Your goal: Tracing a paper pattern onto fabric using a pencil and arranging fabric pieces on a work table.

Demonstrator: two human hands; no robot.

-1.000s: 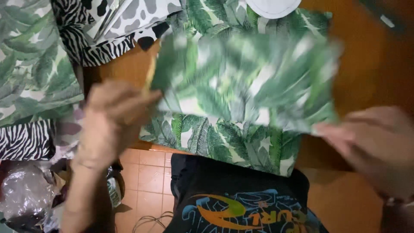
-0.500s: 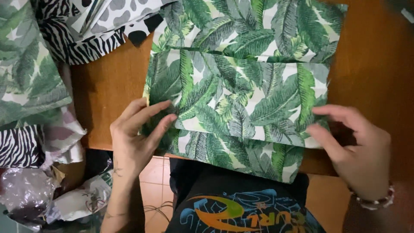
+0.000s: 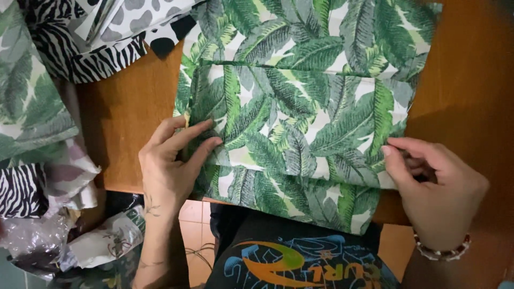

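Observation:
A piece of white fabric printed with green leaves (image 3: 300, 101) lies folded on a brown wooden table (image 3: 128, 112), its lower edge hanging over the table's front. My left hand (image 3: 174, 163) presses flat on the fold's left end, fingers together. At the fold's right end, my right hand (image 3: 433, 182) pinches the cloth's edge between thumb and fingers; a beaded bracelet is on that wrist.
Zebra-striped cloth (image 3: 91, 53) and black-and-white spotted cloth (image 3: 144, 16) are piled at the table's back left. More leaf-print fabric (image 3: 29, 101) hangs at the far left. Plastic bags (image 3: 64, 241) lie on the floor below. My dark printed shirt (image 3: 300, 257) fills the bottom centre.
The leaf fabric was held up in the air; it has been laid down on the table. Both hands have come down onto the fold's two ends.

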